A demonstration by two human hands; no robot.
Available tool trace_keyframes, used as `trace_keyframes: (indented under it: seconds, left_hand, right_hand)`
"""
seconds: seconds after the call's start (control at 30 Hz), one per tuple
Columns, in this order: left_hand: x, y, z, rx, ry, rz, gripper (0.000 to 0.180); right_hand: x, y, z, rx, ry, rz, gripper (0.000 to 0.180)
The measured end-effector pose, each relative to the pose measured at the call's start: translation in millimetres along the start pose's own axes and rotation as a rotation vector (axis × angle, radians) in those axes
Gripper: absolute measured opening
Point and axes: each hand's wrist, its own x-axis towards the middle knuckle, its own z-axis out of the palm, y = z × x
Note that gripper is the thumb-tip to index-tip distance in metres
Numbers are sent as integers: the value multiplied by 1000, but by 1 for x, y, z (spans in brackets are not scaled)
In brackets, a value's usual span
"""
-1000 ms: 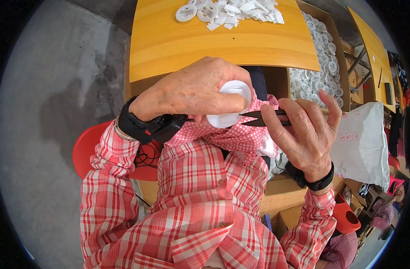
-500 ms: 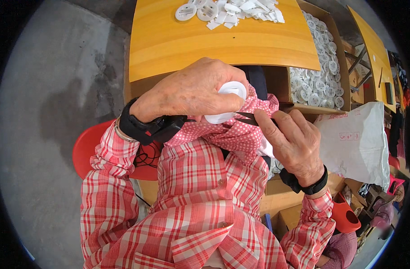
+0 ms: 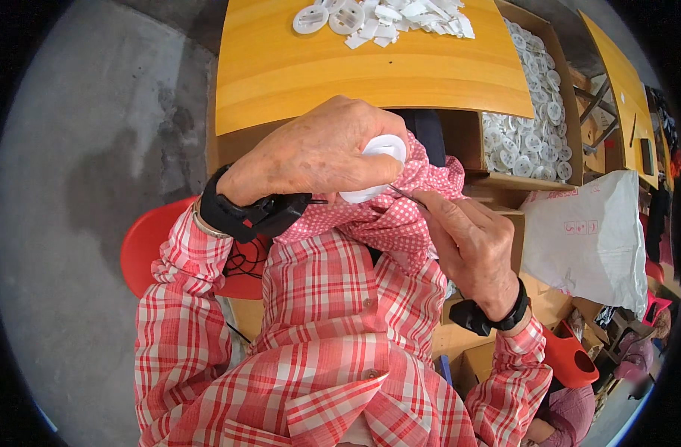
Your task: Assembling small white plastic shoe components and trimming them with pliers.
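watch for a slip
your left hand (image 3: 314, 156) pinches the white disc (image 3: 382, 147) above the dotted cloth (image 3: 396, 232); a loose pinch could let it twist. the dark tool (image 3: 408, 196) points at its lower rim (contact? can't tell), gripped in your right hand (image 3: 472, 240); pushing too hard could skid it into your left.
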Motion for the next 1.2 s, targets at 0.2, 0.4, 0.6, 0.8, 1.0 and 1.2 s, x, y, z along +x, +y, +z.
trace_keyframes:
  seconds: [0.2, 0.4, 0.6, 0.8, 1.0, 1.2]
  left_hand:
    - [1, 20, -3, -37, -13, -219, 27]
    - [-1, 16, 4, 69, 138, -64, 28]
    - [-2, 13, 7, 33, 167, -52, 29]
    - [-6, 18, 1, -148, 56, -263, 29]
    - [-7, 11, -3, -232, -66, -235, 28]
    - [-7, 14, -4, -220, -119, -247, 29]
  right_hand:
    - [-1, -18, 2, 390, -4, 393, 19]
    - [5, -26, -1, 1091, -117, 893, 16]
    - [3, -24, 0, 1583, -98, 1033, 20]
    - [-5, -24, 2, 658, -14, 597, 17]
    - [-4, -6, -10, -637, 101, -244, 40]
    - [2, -2, -8, -669, 168, -334, 37]
